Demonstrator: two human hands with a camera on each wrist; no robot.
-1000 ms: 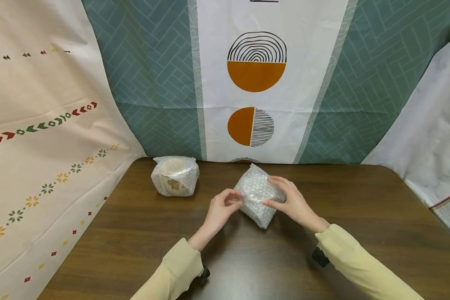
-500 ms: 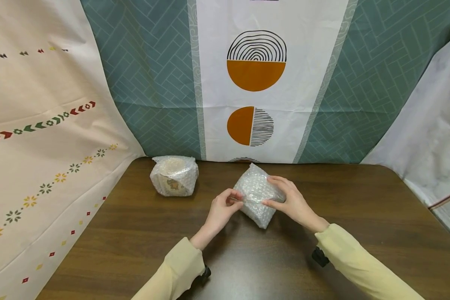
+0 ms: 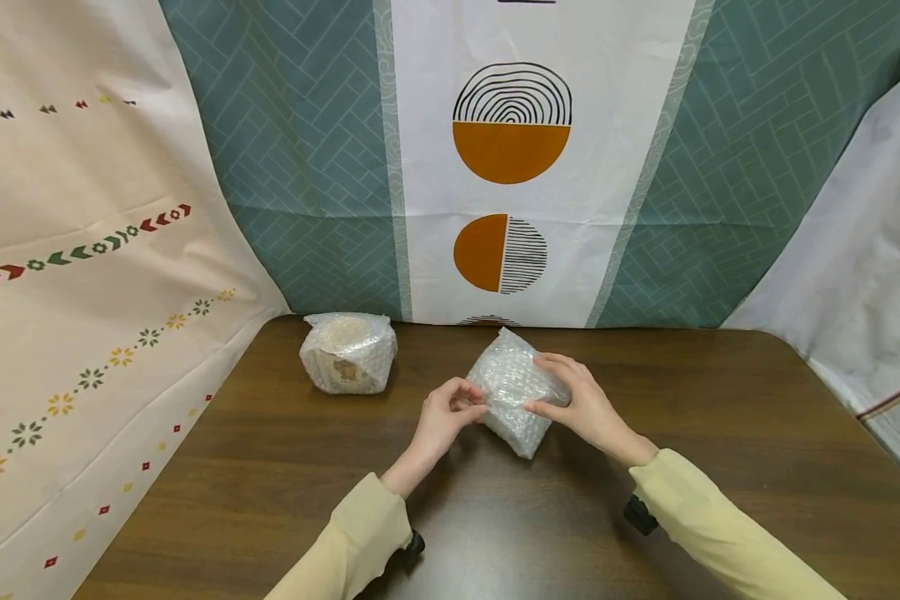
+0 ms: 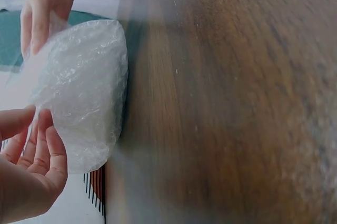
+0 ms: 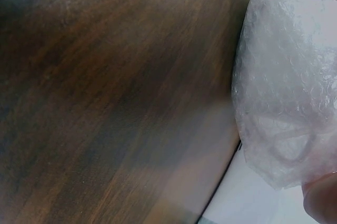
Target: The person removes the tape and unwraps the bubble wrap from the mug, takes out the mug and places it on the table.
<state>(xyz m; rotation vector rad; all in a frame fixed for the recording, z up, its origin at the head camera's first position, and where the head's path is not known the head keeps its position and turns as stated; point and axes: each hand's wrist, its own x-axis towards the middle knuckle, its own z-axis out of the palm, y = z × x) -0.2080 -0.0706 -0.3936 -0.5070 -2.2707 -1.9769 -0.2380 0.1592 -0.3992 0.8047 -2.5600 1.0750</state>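
While the right hand [image 3: 588, 406] holds the right side of a translucent, pillow-shaped bubble-wrap bundle [image 3: 512, 379] on the dark brown wooden surface [image 3: 270, 500], the left hand [image 3: 444, 414] has a narrow grip at its left edge; whether it pinches plastic cannot be told.

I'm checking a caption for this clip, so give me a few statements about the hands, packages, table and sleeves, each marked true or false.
1. The right hand touches the nearer bubble-wrapped package. True.
2. The second wrapped package lies to the right of that one. False: the second wrapped package lies to its left.
3. The table has a brown wood-grain top. True.
4. The sleeves are dark blue. False: the sleeves are pale yellow.
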